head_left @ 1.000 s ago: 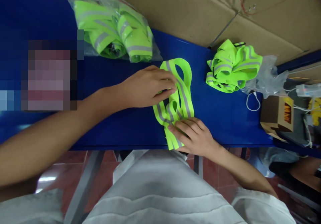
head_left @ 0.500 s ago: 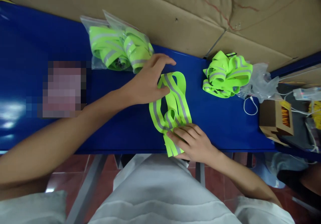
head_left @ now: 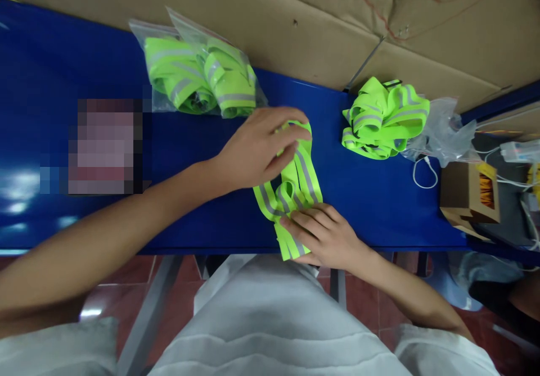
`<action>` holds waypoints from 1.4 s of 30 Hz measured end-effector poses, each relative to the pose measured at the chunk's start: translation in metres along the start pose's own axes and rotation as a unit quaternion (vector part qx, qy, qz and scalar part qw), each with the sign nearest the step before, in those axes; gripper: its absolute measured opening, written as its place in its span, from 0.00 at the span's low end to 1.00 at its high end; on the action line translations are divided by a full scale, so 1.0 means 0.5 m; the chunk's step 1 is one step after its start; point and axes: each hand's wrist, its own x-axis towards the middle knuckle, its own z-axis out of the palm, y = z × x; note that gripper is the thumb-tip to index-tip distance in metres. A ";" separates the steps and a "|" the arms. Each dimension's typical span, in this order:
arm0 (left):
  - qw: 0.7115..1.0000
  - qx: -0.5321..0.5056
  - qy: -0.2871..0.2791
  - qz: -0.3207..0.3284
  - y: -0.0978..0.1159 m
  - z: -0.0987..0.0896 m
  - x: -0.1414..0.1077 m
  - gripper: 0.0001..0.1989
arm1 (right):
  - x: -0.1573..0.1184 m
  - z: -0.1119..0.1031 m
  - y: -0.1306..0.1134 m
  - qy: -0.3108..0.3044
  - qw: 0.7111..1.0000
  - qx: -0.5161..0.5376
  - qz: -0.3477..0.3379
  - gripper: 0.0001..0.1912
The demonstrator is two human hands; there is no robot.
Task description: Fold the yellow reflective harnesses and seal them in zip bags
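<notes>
**Left hand (head_left: 272, 145) and right hand (head_left: 324, 232) at a bright green strap (head_left: 307, 173) on a blue table (head_left: 371, 213)**

From where I stand, the blue table is the biggest thing in sight, with a tan sheet (head_left: 261, 22) along its far side at twelve o'clock. The person's white top (head_left: 274, 320) fills six o'clock.

Taking the strap under the hands as the middle of the clock, two clear bags (head_left: 202, 78) of green straps lie at eleven, their tops toward the tan sheet. At two sits a loose pile of green straps (head_left: 386, 120), grey-striped like the rest. A crumpled plastic bag (head_left: 453, 134) lies just beyond it, between two and three. An open cardboard box (head_left: 459, 196) with something orange inside stands at three. A blurred patch (head_left: 103, 148) covers something between nine and ten.

The strap lies in long loops and folds, its lower end at the near table edge. The left hand hovers on or over its top end, fingers bent and thumb a little apart; I cannot tell whether it pinches the cloth. The right hand lies across the lower folds, fingers close together and thumb lower down; whether it squeezes them, I cannot tell.

Smallest is a white cable (head_left: 415, 179), curled near three, just short of the box.
</notes>
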 end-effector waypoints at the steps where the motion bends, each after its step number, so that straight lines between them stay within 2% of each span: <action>1: 0.999 0.009 -0.034 0.034 0.003 0.003 -0.002 0.16 | -0.001 0.000 -0.001 0.000 1.000 0.001 0.000 0.35; 2: 0.996 0.018 -0.072 0.056 0.001 0.010 -0.004 0.17 | -0.002 0.000 -0.001 0.001 1.000 0.002 -0.001 0.35; 4: 0.988 0.022 -0.138 0.061 -0.016 0.030 -0.006 0.21 | -0.003 0.000 -0.004 0.000 1.000 0.004 -0.005 0.35; 7: 0.980 -0.018 -0.198 0.016 -0.056 0.062 -0.003 0.24 | -0.004 -0.003 -0.008 -0.010 1.000 0.009 -0.018 0.34; 9: 0.975 -0.040 -0.217 -0.008 -0.072 0.075 0.002 0.26 | -0.004 -0.005 -0.009 -0.015 0.999 0.012 -0.027 0.33; 11: 0.977 -0.032 -0.212 -0.008 -0.075 0.083 0.008 0.25 | -0.002 -0.007 -0.009 -0.020 0.999 0.016 -0.035 0.33; 17: 0.987 0.067 -0.121 0.076 -0.065 0.101 0.030 0.20 | 0.002 -0.006 -0.015 -0.011 0.999 0.029 -0.036 0.33; 23: 0.981 0.118 -0.107 0.112 -0.080 0.119 0.048 0.19 | -0.001 -0.008 -0.017 -0.012 0.999 0.033 -0.020 0.34; 26: 0.978 0.145 -0.088 0.121 -0.063 0.104 0.044 0.14 | -0.001 -0.008 -0.017 -0.004 0.999 0.035 -0.011 0.34; 28: 0.979 0.154 -0.070 0.112 -0.039 0.075 0.032 0.12 | 0.000 -0.008 -0.017 0.002 0.999 0.041 -0.002 0.34; 30: 0.984 0.130 -0.082 0.089 -0.012 0.034 0.013 0.15 | 0.001 -0.007 -0.015 0.006 0.999 0.044 -0.001 0.34; 33: 0.970 -0.006 -0.226 0.083 0.022 -0.029 -0.025 0.20 | -0.001 -0.005 -0.013 0.011 0.999 0.043 -0.013 0.33; 34: 0.964 -0.028 -0.256 0.071 0.030 -0.045 -0.037 0.23 | -0.001 -0.005 -0.013 0.011 0.999 0.041 -0.015 0.33; 38: 0.957 -0.006 -0.287 0.035 0.036 -0.066 -0.070 0.29 | -0.005 -0.005 -0.013 0.005 0.999 0.028 -0.016 0.33; 42: 0.949 0.001 -0.314 0.034 0.018 -0.057 -0.073 0.16 | -0.007 -0.003 -0.016 0.011 1.000 0.011 -0.025 0.34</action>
